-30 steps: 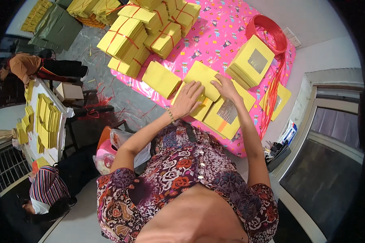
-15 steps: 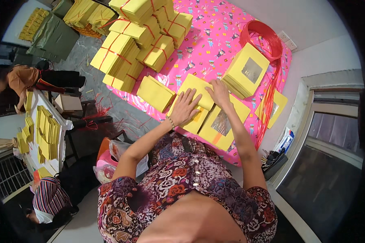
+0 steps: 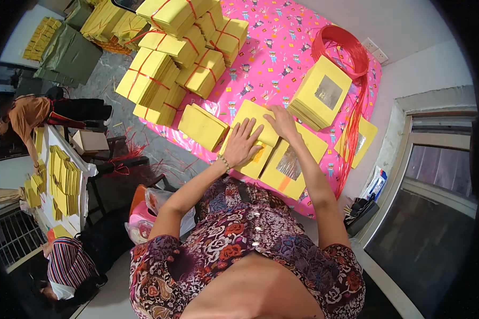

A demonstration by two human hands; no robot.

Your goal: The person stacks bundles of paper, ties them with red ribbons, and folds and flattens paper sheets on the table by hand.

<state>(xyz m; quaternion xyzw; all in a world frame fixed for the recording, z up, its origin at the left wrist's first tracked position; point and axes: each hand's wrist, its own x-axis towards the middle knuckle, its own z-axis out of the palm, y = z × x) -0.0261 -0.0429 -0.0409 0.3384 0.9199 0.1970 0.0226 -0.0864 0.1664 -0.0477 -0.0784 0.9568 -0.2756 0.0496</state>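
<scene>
My left hand (image 3: 241,143) lies flat, fingers spread, on the lower left part of a yellow paper stack (image 3: 255,112). At the same stack's right side, my right hand (image 3: 283,125) rests with its fingers stretched out along the edge. Neither hand is closed round anything. Partly beneath the left hand is another yellow stack (image 3: 252,166). Just right of it, under my right forearm, lies a yellow stack with a silvery window (image 3: 289,164). A loose yellow stack (image 3: 201,127) sits left of my left hand.
Yellow bundles tied with red strips (image 3: 167,58) are piled at the far left of the pink patterned table cover (image 3: 271,50). A tall windowed stack (image 3: 322,93), a red strip coil (image 3: 363,69) and a windowed sheet (image 3: 363,141) lie right. Two people work at a white table (image 3: 79,199).
My right hand has shifted slightly left along the stack's edge; my left hand stays almost in place. At the far left, one person's arm now reaches farther down over the white table.
</scene>
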